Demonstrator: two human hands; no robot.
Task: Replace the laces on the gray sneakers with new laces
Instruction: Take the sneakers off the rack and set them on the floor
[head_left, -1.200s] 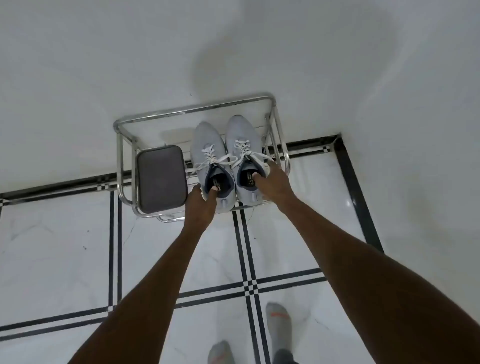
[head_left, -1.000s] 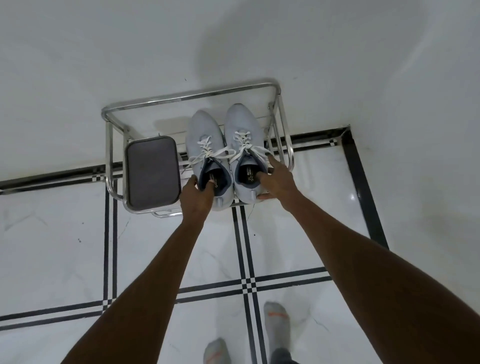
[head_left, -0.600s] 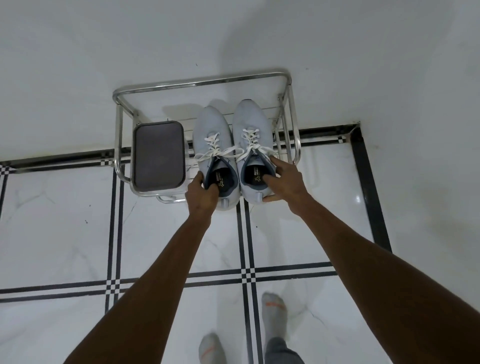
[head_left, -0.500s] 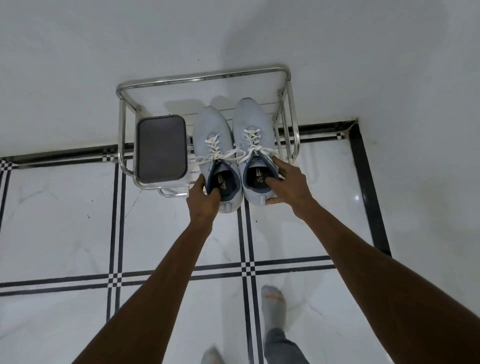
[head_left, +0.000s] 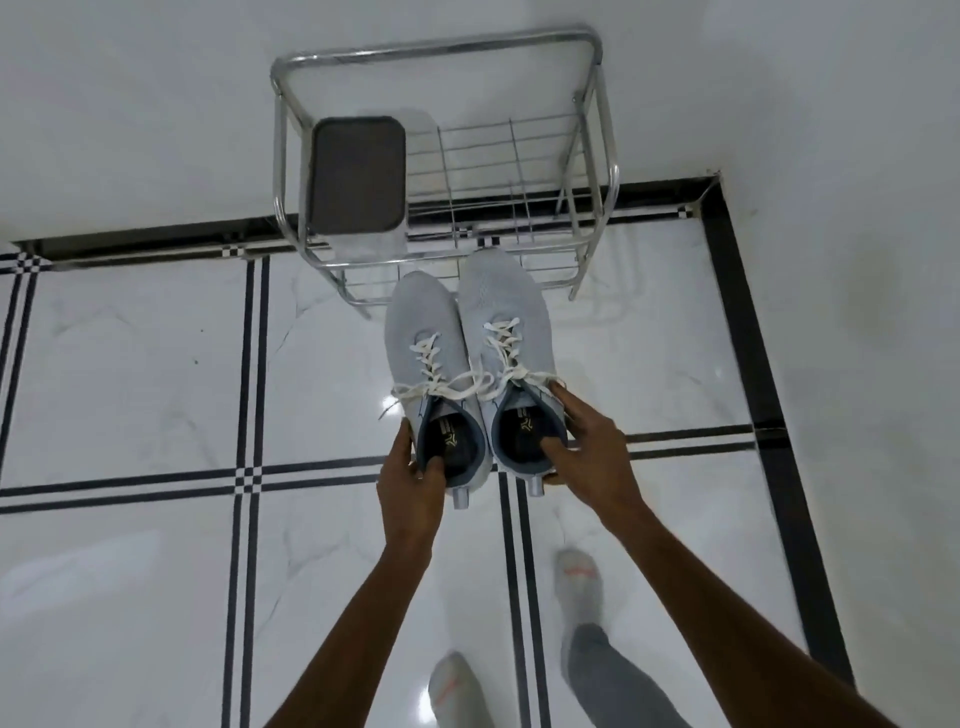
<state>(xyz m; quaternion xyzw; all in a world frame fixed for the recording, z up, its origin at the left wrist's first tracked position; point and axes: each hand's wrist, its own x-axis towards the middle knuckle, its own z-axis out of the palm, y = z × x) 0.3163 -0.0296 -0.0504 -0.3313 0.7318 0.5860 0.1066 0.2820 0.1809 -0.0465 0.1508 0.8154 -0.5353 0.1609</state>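
Two light gray sneakers with white laces hang side by side above the tiled floor, toes pointing away from me. My left hand (head_left: 410, 483) grips the heel collar of the left sneaker (head_left: 423, 332), thumb inside the opening. My right hand (head_left: 587, 452) grips the right sneaker (head_left: 501, 296) at its collar, thumb inside and fingers along the outer side. The white laces (head_left: 467, 364) are tied, with loose ends trailing over both shoes.
A chrome wire shoe rack (head_left: 592, 67) stands against the white wall just beyond the sneakers, with a dark gray rectangular pad (head_left: 358, 174) on its left part. White floor tiles with black lines spread around. My socked feet (head_left: 576, 577) are below.
Both sneakers have come off the rack's wire shelf and moved toward me, held in my hands. The rack's right part now shows bare wire.
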